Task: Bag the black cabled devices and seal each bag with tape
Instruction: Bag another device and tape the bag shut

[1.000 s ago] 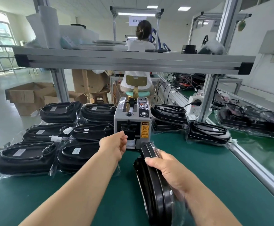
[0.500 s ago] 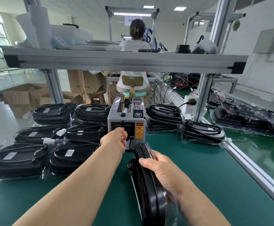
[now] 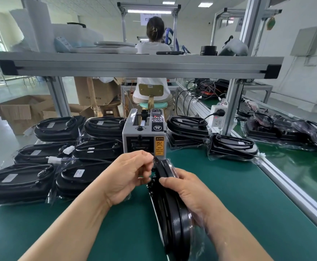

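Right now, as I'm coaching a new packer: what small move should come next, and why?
Probably press tape over the bag's far end. The left hand pinches at that end, just off the tape dispenser, while the right hand grips the bagged device on edge; the tape itself is unclear.

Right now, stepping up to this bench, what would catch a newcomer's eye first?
Centre front, the left hand and right hand hold a black oval cabled device in a clear plastic bag on edge over the green bench mat. Just behind it stands a grey boxy tape dispenser, and rows of bagged black devices fill the left side.
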`<move>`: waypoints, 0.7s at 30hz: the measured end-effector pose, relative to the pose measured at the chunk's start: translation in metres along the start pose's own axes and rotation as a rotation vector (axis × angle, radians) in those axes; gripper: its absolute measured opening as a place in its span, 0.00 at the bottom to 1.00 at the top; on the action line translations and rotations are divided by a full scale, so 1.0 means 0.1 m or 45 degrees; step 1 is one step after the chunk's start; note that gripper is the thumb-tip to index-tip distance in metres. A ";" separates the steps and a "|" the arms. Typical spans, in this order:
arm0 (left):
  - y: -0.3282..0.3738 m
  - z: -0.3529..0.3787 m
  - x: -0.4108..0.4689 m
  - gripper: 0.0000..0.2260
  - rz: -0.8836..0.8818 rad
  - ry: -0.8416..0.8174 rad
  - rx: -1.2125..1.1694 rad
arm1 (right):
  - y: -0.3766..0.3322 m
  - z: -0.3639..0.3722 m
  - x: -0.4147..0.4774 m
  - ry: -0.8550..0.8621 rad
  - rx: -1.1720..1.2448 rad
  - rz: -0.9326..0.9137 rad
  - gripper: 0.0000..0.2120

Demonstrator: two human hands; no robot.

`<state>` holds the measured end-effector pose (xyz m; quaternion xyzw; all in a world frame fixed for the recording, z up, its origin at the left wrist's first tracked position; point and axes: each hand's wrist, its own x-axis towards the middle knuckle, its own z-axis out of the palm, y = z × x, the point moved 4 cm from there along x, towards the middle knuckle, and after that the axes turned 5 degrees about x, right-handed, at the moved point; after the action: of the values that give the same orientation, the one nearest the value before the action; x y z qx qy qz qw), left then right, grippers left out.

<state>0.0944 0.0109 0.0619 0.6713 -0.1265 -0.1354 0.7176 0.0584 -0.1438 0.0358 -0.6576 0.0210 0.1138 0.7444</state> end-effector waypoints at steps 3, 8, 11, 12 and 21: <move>0.06 0.01 0.07 0.09 -0.039 -0.056 0.150 | -0.01 0.01 -0.02 0.023 -0.021 0.005 0.07; 0.10 0.02 0.26 0.08 -0.127 -0.075 0.419 | -0.02 0.02 -0.02 0.043 -0.060 0.016 0.05; 0.12 0.04 0.32 0.09 -0.177 -0.098 0.484 | -0.02 0.02 -0.02 0.040 -0.057 0.010 0.05; 0.11 0.05 0.33 0.09 -0.185 -0.101 0.490 | -0.01 0.02 -0.01 0.040 -0.056 0.006 0.06; 0.06 0.08 0.38 0.07 -0.204 -0.079 0.451 | 0.01 0.00 0.02 0.056 -0.087 -0.002 0.15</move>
<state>0.1275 -0.0098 0.0684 0.7907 -0.1167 -0.1883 0.5708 0.0599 -0.1434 0.0347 -0.6850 0.0331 0.0992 0.7210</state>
